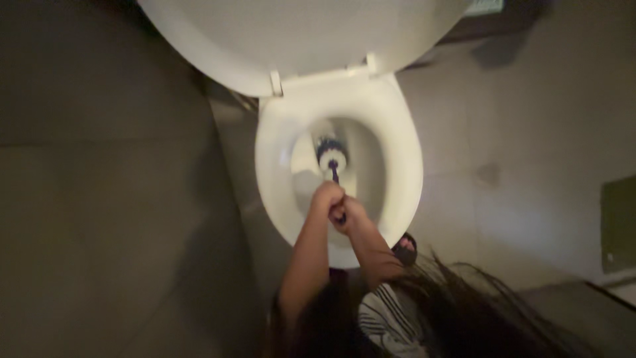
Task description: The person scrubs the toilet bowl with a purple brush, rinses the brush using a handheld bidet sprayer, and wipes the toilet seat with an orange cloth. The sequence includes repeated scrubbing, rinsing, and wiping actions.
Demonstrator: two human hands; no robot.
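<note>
Here, we logged: both hands, left hand (326,197) and right hand (347,213), grip clenched around the dark-handled toilet brush (329,154), its head down in the white ceramic toilet bowl (404,159); scrubbing under way, calling next for firm strokes along the inner wall.

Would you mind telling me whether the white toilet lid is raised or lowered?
Raised: the white toilet lid stands back above the hinges, leaving the white seat and bowl open, with the dark-handled brush inside.

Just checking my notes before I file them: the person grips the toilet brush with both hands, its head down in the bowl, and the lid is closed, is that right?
Not quite: the head view shows the lid raised. Both hands, left and right, grip the toilet brush, its head in the bowl.
</note>
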